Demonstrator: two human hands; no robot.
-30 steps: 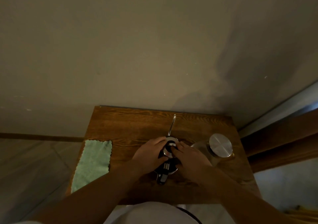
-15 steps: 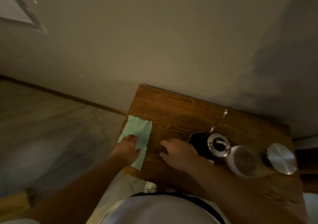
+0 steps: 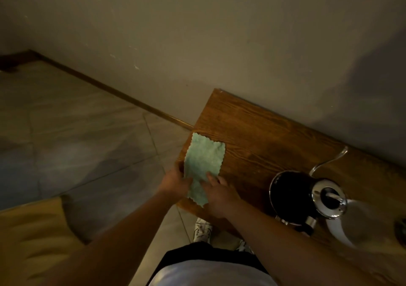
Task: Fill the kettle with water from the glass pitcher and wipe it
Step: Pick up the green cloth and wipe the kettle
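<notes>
Far left: tiled floor [image 3: 77, 136] w/ a wooden skirting strip along the wall, and a blurred yellowish surface [image 3: 28, 237] at the bottom-left corner. Moving right, the left hand [image 3: 174, 183] sits at the left edge of the wooden table [image 3: 259, 136], fingers curled round the near-left edge of the green cloth [image 3: 203, 165], gripping it. The cloth lies flat on the table's left end, scalloped edges, its near end hanging just past the table's front edge. Just beside it, the right hand [image 3: 219, 192] rests on the cloth's near-right part, fingers fairly straight and pressing down on the fabric, not wrapped round it. Below the hands: white shirt, dark shorts, 1 white sneaker [image 3: 202, 230] on the floor. Further right, well apart from the cloth, the kettle [image 3: 307, 200] stands upright on the table: dark body, shiny metal lid, thin gooseneck spout curving toward the wall, handle pointing to the near edge. Touching or just beside its right side, the glass pitcher [image 3: 360, 224], blurred and partly cut by the frame edge; can't tell the water level. No hand on kettle or pitcher.
</notes>
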